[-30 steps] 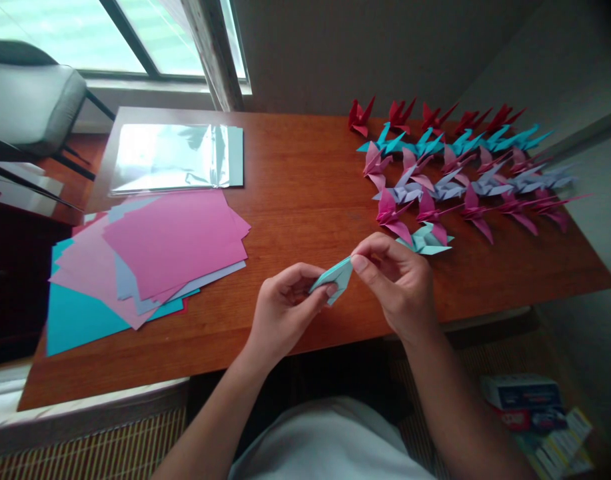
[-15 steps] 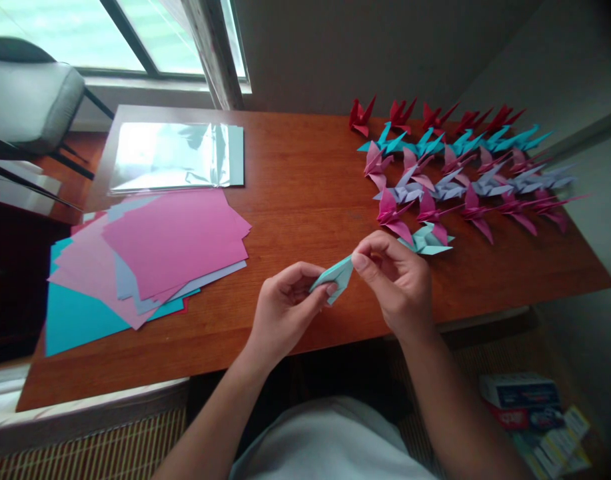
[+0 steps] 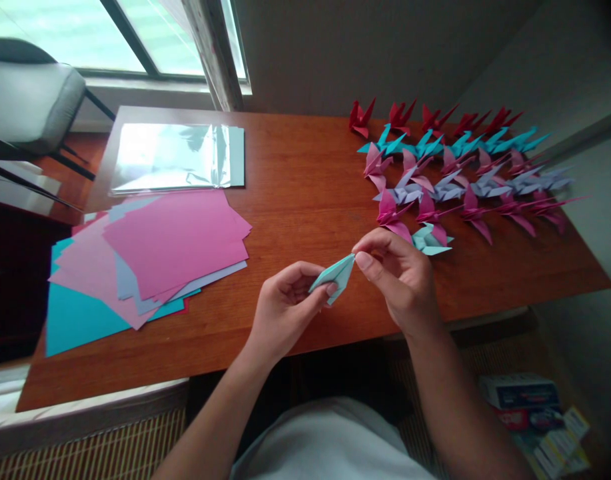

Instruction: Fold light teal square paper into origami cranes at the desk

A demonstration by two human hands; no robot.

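Note:
A small, partly folded piece of light teal paper [image 3: 337, 275] is held between both hands just above the wooden table [image 3: 295, 180]. My left hand [image 3: 285, 307] pinches its lower left end with thumb and fingers. My right hand [image 3: 398, 280] pinches its upper right tip. A finished light teal paper crane [image 3: 430, 240] lies just behind my right hand.
Rows of finished paper cranes [image 3: 460, 170] in red, teal, pink and lilac fill the table's far right. A loose stack of pink, lilac and teal paper sheets [image 3: 145, 257] lies at the left, a clear plastic sleeve [image 3: 175, 157] behind it. A chair [image 3: 30, 100] stands far left; boxes [image 3: 535, 413] lie on the floor.
Almost nothing has moved. My right hand's fingers have shifted slightly on the tip of the folded paper.

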